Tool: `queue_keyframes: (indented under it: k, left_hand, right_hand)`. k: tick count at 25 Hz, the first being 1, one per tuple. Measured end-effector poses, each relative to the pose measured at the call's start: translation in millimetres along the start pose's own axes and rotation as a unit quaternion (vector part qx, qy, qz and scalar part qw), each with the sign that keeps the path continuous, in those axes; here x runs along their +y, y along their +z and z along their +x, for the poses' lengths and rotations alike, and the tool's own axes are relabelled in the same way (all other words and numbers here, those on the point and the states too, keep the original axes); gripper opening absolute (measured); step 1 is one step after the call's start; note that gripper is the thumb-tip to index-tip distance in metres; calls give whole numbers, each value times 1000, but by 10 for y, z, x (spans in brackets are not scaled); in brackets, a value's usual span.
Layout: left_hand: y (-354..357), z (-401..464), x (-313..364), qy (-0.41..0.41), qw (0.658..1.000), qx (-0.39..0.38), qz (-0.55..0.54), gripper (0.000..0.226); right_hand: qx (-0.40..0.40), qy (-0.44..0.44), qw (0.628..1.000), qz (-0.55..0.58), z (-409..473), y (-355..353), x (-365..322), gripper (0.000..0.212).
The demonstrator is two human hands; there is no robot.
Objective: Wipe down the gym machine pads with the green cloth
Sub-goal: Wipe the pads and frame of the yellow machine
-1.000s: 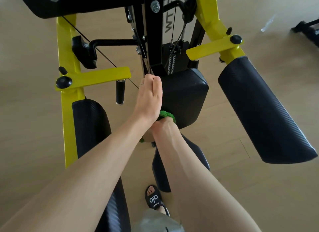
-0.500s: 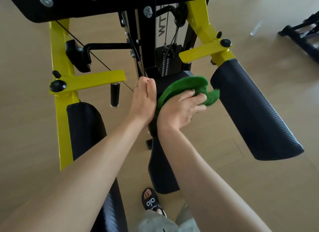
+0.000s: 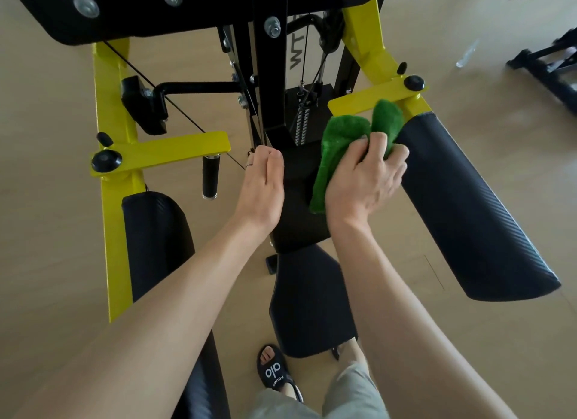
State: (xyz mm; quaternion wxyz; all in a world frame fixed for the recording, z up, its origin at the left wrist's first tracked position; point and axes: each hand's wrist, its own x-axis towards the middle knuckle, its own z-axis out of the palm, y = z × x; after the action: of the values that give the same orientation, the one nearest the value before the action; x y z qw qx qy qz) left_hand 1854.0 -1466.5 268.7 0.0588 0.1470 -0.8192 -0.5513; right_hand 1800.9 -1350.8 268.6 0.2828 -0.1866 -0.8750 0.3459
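Nearest, a foot in a black sandal point(image 3: 274, 372) stands on the pale wood floor point(image 3: 46, 262), with grey shorts point(image 3: 343, 396) at the bottom edge. Just beyond the sandal sits the black seat point(image 3: 309, 300) of the machine, and beyond the seat the black back pad point(image 3: 296, 206) rises between the two forearms. The left hand point(image 3: 260, 187) rests against the left edge of the back pad, fingers straight and held together, gripping nothing, a ring on one finger. The right hand point(image 3: 365, 175) has its fingers curled around the green cloth point(image 3: 340, 144) and holds it bunched over the right part of the back pad; one end of the cloth hangs down along the pad, the other sticks up past the fingers, just beside the near top of the right arm pad point(image 3: 468, 206). That long black pad runs down to the right. On the left a matching arm pad point(image 3: 153, 237) lies along a yellow frame point(image 3: 114, 200), partly hidden by the left forearm. A short black handle point(image 3: 210, 176) hangs from a yellow bar point(image 3: 175, 151) left of the left hand. Farther off, a black post point(image 3: 265, 75) and the weight stack point(image 3: 302, 125) stand in the middle, with cables point(image 3: 187, 119) crossing, and a broad black plate point(image 3: 140, 9) with bolts fills the top
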Motion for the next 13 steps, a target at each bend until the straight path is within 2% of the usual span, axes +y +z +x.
queue_keyframes:
  k: [1, 3, 6, 7, 9, 11, 13]
  left_hand:
    - [13, 20, -20, -7, 1000, -5, -18, 32]
    - [28, 59, -11, -48, 994, -11, -96, 37]
    - [-68, -24, 61, -140, 949, -43, -279, 60]
    - [-92, -77, 46, -153, 940, -53, -300, 61]
    - [-84, -134, -8, -149, 943, -47, -293, 56]
    - [-79, -116, -60, -143, 946, -48, -286, 57]
    - [-91, -78, -55, -153, 947, -81, -271, 68]
  right_hand:
    - [-10, -28, 999, -12, 47, -14, 22, 26]
    - [-38, -157, 987, -14, -75, -60, 26, 22]
    - [-113, -368, 922, 33, -635, -86, -47, 17]
    - [-127, -406, 904, 46, -698, -93, -57, 17]
    - [-133, -477, 867, 43, -500, -101, -25, 23]
    - [-129, -491, 861, 42, -132, -83, 87, 27]
    - [-108, -431, 894, 53, 189, -81, 150, 26]
